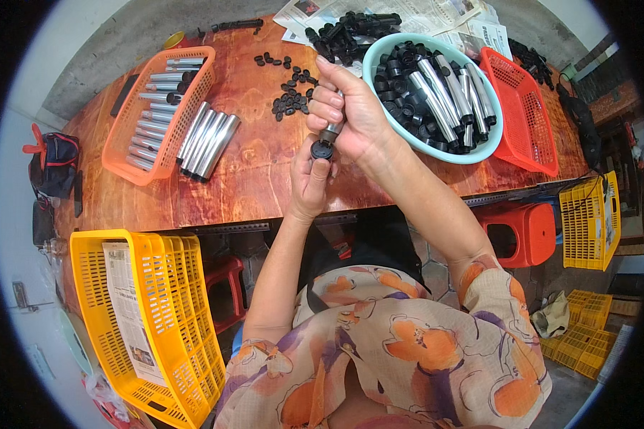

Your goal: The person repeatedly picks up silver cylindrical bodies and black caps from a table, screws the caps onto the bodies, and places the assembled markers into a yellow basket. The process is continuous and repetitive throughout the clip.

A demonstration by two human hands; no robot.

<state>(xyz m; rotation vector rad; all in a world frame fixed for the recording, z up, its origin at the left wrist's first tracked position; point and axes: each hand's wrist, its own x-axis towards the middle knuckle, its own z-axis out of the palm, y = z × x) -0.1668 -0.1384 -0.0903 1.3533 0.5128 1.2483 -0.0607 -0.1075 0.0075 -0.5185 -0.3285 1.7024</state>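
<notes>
My right hand (347,111) is closed around a silver metal tube (334,127), held upright above the wooden table (243,171). My left hand (309,179) is just below it, fingers pinching a round black cap (322,150) against the tube's lower end. Loose black caps (290,100) lie scattered on the table just left of my hands. A teal bowl (490,146) to the right holds more silver tubes (440,89) and black caps.
An orange basket (122,161) with silver tubes sits at the left, with three tubes (207,143) lying beside it. A red basket (529,114) stands at the right. Black parts (350,32) pile on newspaper at the back. A yellow crate (150,322) stands on the floor at the left.
</notes>
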